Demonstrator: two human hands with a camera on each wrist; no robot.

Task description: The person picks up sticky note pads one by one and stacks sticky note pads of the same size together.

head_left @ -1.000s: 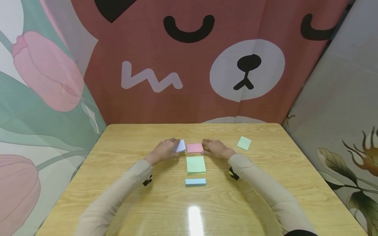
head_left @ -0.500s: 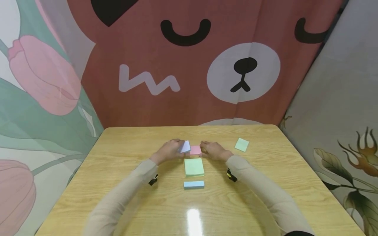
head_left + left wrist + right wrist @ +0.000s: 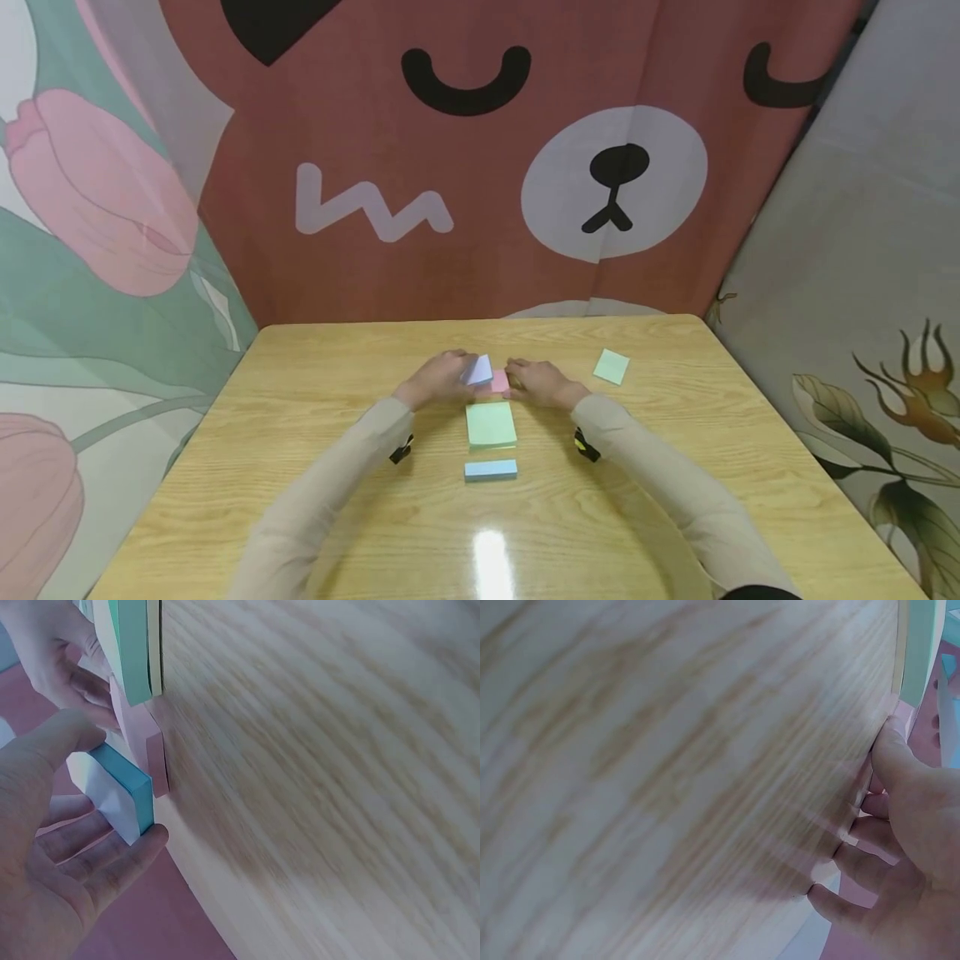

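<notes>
My left hand (image 3: 438,379) pinches a pale lavender sticky note pad (image 3: 480,371) between thumb and fingers. In the left wrist view this pad (image 3: 112,791) is tilted, with a teal-looking edge. It overlaps the left part of a pink sticky note pad (image 3: 500,381) in the head view; whether they touch is unclear. At the pink pad's right edge my right hand (image 3: 542,385) holds it, thumb at the near corner and fingers toward the far side. In the right wrist view the right fingers (image 3: 855,870) reach down to the tabletop, and the pad is mostly hidden.
Just nearer than the pink pad lies a larger light green sticky note pad (image 3: 491,425). A narrow blue pad (image 3: 491,472) lies nearer still. A small pale green pad (image 3: 611,367) sits at the back right of the wooden table (image 3: 360,517). Printed cloths (image 3: 360,275) hang around the table.
My left hand has moved right with the lavender pad, from beside the pink pad to over its left part. The right hand keeps its place at the pink pad. The view shifts slightly.
</notes>
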